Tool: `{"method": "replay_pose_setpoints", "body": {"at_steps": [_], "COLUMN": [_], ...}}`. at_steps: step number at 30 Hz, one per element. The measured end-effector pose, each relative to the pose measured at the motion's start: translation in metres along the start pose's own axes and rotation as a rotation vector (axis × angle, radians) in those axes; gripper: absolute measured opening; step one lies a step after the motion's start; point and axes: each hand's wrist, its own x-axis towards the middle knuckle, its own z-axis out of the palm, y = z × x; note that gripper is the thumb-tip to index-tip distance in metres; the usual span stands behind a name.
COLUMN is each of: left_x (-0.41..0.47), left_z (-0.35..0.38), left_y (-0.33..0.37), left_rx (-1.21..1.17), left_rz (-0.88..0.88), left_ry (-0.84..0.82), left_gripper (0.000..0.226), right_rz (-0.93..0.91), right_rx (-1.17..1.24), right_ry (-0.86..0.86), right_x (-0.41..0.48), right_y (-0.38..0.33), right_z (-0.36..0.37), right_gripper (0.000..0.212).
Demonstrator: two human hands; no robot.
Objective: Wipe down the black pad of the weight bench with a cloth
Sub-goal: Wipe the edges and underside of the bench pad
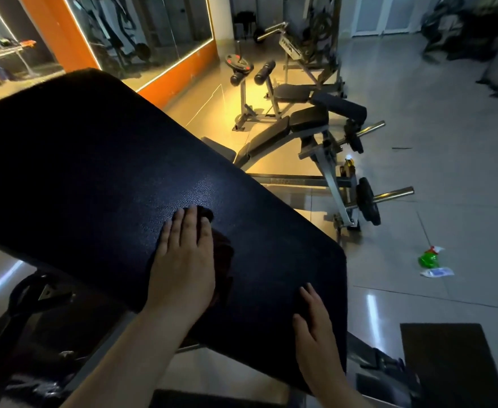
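Right hand (pixel 315 325): lies flat on the near right corner of the black pad (pixel 94 160), fingers (pixel 308 295) straight and close together, gripping nothing.

Left hand (pixel 183 260): lies palm down near the middle of the pad's near half, farther in than the right hand. Its fingers (pixel 189 222) are straight and together, pressing flat on the cloth (pixel 222 254). The cloth is dark and mostly covered by the hand, showing past the fingertips and along the hand's right side.

Black pad: large and grained, tilted, running from near right to far left. It shows a pale sheen just beyond the left hand.

Floor, right: a dark mat (pixel 445 363) lies near. Farther off, a green spray bottle (pixel 428 257) lies beside a white packet (pixel 437 272).

Beyond: more benches (pixel 271 134) and a weight plate (pixel 367 201) on a bar. At far left is an orange-framed mirror (pixel 142 30).
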Motion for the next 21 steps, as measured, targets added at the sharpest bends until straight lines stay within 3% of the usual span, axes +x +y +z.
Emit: {"method": "replay_pose_setpoints", "body": {"at_steps": [3,7,10,12,15,17,21], "left_x": [0.033,0.021,-0.008,-0.001,0.043,0.070,0.066], "left_z": [0.007,0.036,0.038,0.029,0.019,0.031,0.083], "left_y": [0.038,0.117,0.128,0.109,0.084,0.100,0.192], "left_rx": [0.008,0.063,0.159,0.146,0.097,0.050,-0.014], "left_rz": [0.028,0.339,0.519,0.416,0.054,-0.048,0.247], "left_ry": [-0.114,-0.325,-0.415,-0.328,-0.139,-0.137,-0.240], "left_gripper": [0.069,0.066,0.068,0.064,0.067,0.074,0.059], "right_rz": [0.083,0.145,0.137,0.118,0.125,0.131,0.192], "right_rx": [-0.023,-0.018,-0.056,-0.077,-0.063,-0.051,0.063], "right_ry": [0.040,0.062,0.029,0.005,0.006,0.029,0.119], "right_x": [0.016,0.030,0.029,0.028,0.031,0.034,0.047], "right_y": [0.013,0.029,0.040,0.043,0.043,0.042,0.047], "right_z": [-0.015,-0.028,-0.033,-0.034,-0.034,-0.035,-0.051], "right_gripper": [0.055,0.055,0.058,0.059,0.060,0.058,0.047]}}
